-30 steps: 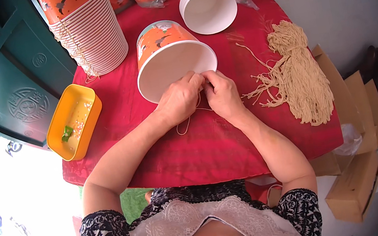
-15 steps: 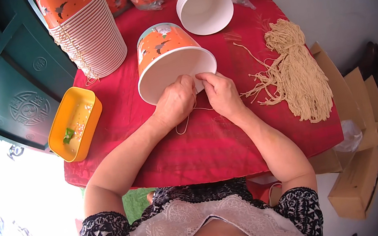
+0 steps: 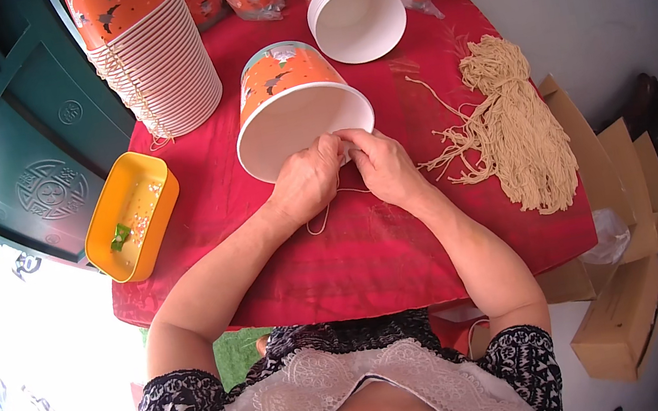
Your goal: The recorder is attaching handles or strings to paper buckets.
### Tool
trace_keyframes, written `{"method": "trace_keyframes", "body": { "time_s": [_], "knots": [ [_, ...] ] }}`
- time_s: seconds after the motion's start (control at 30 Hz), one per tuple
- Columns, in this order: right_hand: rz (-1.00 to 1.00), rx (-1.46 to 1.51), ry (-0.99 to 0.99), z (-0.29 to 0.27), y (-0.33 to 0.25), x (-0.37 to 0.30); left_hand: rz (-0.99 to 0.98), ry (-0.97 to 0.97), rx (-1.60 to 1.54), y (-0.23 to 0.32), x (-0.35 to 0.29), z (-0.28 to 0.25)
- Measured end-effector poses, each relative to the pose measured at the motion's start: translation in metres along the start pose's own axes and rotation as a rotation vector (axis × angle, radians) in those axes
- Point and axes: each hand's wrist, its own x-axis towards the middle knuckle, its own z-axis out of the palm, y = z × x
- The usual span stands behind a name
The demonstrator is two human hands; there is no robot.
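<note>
An orange paper bucket (image 3: 287, 82) with a white inside lies on its side on the table, its mouth turned toward me. My left hand (image 3: 309, 178) is closed at the lower right of its rim, the fingers pinched together. My right hand (image 3: 383, 166) meets it there, thumb and index finger pinched close to the left fingertips. A thin beige string (image 3: 321, 222) comes out from between both hands and trails in a loop onto the cloth. The fingertips hide the spot on the rim where they work.
A tied bundle of beige strings (image 3: 521, 130) lies at the right. On the left are a yellow tub (image 3: 148, 244) with small bits inside and a tall stack of buckets (image 3: 160, 77). Another bucket (image 3: 359, 18) lies behind. Cardboard boxes (image 3: 621, 313) stand right of the red-covered table (image 3: 290, 286).
My right fingertips have moved slightly left, from a small gap to touching the left hand's fingers. The bucket has shifted a little to the left.
</note>
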Motion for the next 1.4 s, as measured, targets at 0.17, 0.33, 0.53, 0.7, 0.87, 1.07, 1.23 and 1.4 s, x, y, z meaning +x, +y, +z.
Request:
{"method": "trace_keyframes", "body": {
  "time_s": [0.17, 0.33, 0.53, 0.7, 0.87, 1.07, 1.23, 1.4],
  "knots": [
    [-0.02, 0.006, -0.02, -0.003, 0.0, 0.001, -0.034, -0.004, -0.007, 0.002, 0.0, -0.001],
    [-0.023, -0.012, -0.025, -0.003, -0.003, -0.001, -0.14, 0.031, -0.184, 0.004, 0.003, -0.011],
    [-0.043, 0.002, -0.053, -0.006, -0.007, -0.002, -0.321, 0.034, -0.318, 0.0, 0.007, -0.008],
    [-0.166, -0.154, -0.049, -0.004, -0.009, -0.005, -0.37, 0.115, -0.173, -0.009, 0.009, 0.002],
    [-0.279, -0.481, -0.054, -0.005, -0.022, -0.013, -0.402, 0.083, -0.151, -0.009, 0.014, 0.001],
    [-0.556, -0.642, 0.126, -0.007, -0.033, -0.005, -0.403, 0.066, -0.14, -0.009, 0.015, -0.004],
    [-0.477, -0.519, 0.076, -0.008, -0.018, -0.002, -0.353, -0.001, -0.258, -0.019, 0.016, -0.014],
    [-0.462, -0.47, 0.039, -0.009, -0.017, -0.001, -0.599, -0.158, -0.901, -0.017, 0.018, -0.023]
  ]
}}
